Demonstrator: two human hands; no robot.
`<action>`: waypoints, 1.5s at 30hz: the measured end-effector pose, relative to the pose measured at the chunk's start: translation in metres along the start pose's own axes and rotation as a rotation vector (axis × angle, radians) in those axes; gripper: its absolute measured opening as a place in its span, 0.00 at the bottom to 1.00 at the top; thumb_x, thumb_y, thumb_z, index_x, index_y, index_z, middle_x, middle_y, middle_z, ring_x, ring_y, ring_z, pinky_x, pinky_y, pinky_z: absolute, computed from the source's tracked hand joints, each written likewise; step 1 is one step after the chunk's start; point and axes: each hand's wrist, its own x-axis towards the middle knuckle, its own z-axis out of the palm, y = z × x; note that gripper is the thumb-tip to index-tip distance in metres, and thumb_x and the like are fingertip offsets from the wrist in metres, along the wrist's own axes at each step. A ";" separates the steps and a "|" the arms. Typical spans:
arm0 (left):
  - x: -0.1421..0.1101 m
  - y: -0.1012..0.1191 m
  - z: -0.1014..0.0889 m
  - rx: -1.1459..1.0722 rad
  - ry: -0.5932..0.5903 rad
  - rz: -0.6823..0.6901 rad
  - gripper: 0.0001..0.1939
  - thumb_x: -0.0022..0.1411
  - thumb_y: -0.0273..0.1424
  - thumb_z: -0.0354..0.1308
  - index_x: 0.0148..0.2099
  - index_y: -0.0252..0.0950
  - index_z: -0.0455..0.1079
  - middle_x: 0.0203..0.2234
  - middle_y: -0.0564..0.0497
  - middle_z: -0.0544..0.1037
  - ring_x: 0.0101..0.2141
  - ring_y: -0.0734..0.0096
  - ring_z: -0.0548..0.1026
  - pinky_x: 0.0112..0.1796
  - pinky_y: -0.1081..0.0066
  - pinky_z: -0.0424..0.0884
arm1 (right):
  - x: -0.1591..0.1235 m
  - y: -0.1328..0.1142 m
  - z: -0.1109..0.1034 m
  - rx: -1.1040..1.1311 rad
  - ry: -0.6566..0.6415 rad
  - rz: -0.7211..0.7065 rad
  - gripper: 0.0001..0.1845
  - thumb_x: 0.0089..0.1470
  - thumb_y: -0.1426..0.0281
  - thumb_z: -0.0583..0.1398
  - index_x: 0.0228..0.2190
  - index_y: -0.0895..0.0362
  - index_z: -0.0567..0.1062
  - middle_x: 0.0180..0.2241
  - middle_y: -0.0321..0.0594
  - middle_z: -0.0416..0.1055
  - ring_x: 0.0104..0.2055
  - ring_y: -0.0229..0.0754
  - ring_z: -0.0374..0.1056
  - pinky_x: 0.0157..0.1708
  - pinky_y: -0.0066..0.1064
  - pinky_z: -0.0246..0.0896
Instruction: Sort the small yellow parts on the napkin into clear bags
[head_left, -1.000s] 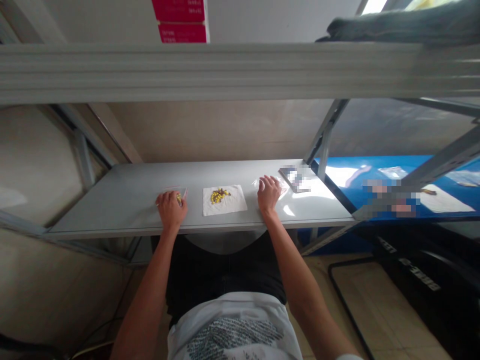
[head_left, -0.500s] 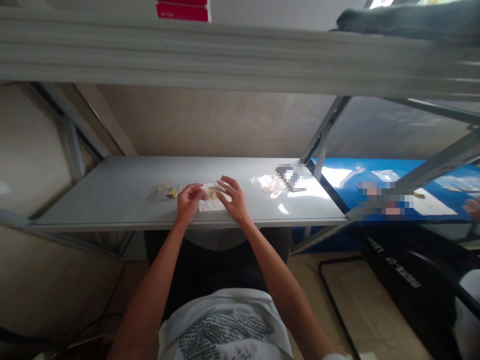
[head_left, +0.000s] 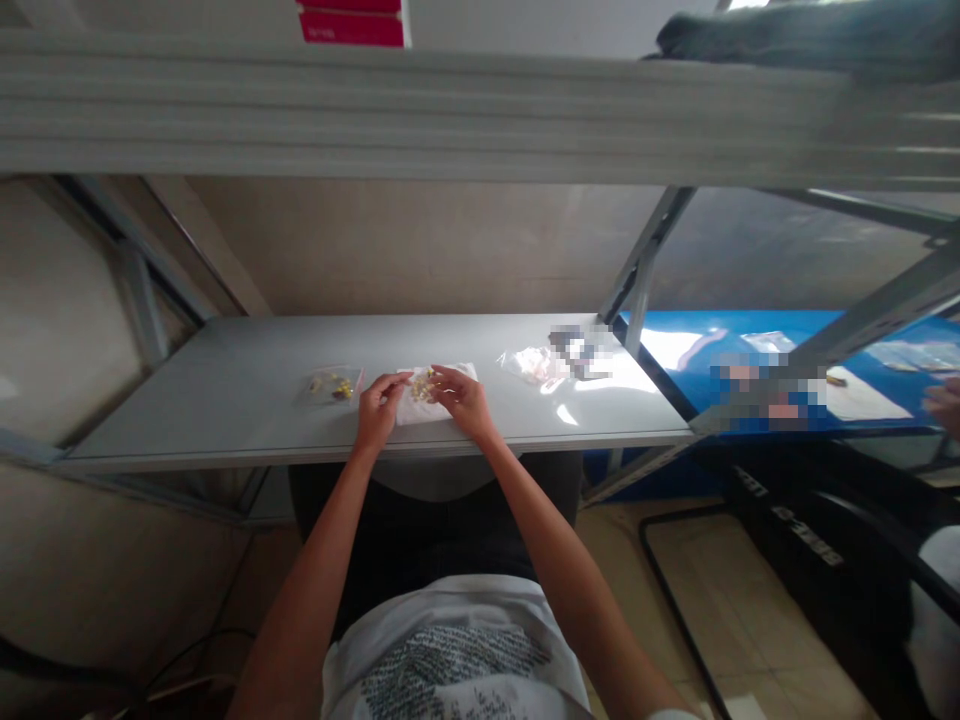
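A white cloth or paper sheet [head_left: 409, 412] lies near the front edge of the grey shelf board, with small gold-coloured pieces [head_left: 421, 388] on it. At its left side, my left hand [head_left: 380, 408] is closed in a pinch; whatever sits between the fingertips is too small to make out. My right hand [head_left: 466, 404] reaches over the sheet's right part, thumb and fingers drawn together at the gold pieces, and I cannot make out what they hold. Just left of my left hand lies a clear plastic bag [head_left: 324, 384] with yellow-gold pieces in it.
Clear plastic packaging [head_left: 529, 364] rests to the right on the grey board [head_left: 225, 400]. Metal posts [head_left: 645, 270] and an upper shelf beam [head_left: 450, 120] frame the space. Beyond is a blue table [head_left: 675, 335] with bags and a white sheet, and another person's hand [head_left: 943, 400].
My right hand's spread fingers have come together and lowered to the gold pieces. My left hand keeps its pinch almost in place. The view has shifted slightly.
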 end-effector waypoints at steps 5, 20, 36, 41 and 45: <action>-0.004 0.016 0.003 0.316 -0.052 0.255 0.22 0.62 0.45 0.64 0.54 0.42 0.77 0.49 0.45 0.80 0.53 0.52 0.71 0.59 0.52 0.62 | -0.002 0.000 0.001 -0.016 0.036 0.008 0.24 0.54 0.57 0.67 0.49 0.54 0.78 0.34 0.38 0.78 0.33 0.41 0.76 0.35 0.34 0.76; -0.007 0.015 0.005 0.454 -0.076 0.283 0.32 0.59 0.48 0.66 0.62 0.41 0.71 0.49 0.43 0.79 0.55 0.46 0.67 0.60 0.49 0.59 | -0.003 -0.011 0.004 -0.186 0.022 -0.048 0.19 0.60 0.51 0.61 0.36 0.54 0.79 0.37 0.42 0.79 0.36 0.44 0.75 0.37 0.35 0.73; -0.003 0.008 -0.007 0.304 0.107 0.172 0.26 0.58 0.45 0.69 0.57 0.43 0.74 0.52 0.44 0.76 0.57 0.50 0.68 0.62 0.51 0.60 | -0.001 0.000 0.002 -0.912 0.112 -0.110 0.13 0.59 0.76 0.60 0.42 0.55 0.82 0.42 0.44 0.78 0.46 0.49 0.69 0.56 0.43 0.61; -0.003 0.005 -0.006 0.282 0.059 0.136 0.30 0.58 0.42 0.70 0.61 0.43 0.71 0.48 0.45 0.79 0.56 0.52 0.68 0.62 0.52 0.61 | 0.002 -0.004 0.007 -1.038 -0.035 -0.149 0.09 0.62 0.72 0.62 0.39 0.55 0.83 0.41 0.47 0.77 0.46 0.52 0.67 0.55 0.45 0.59; -0.003 -0.001 -0.005 0.280 0.022 0.119 0.29 0.56 0.42 0.71 0.58 0.43 0.73 0.49 0.44 0.77 0.57 0.53 0.66 0.62 0.52 0.61 | 0.004 -0.003 0.009 -1.073 -0.057 -0.149 0.09 0.62 0.73 0.61 0.35 0.54 0.83 0.37 0.46 0.77 0.44 0.50 0.67 0.52 0.43 0.61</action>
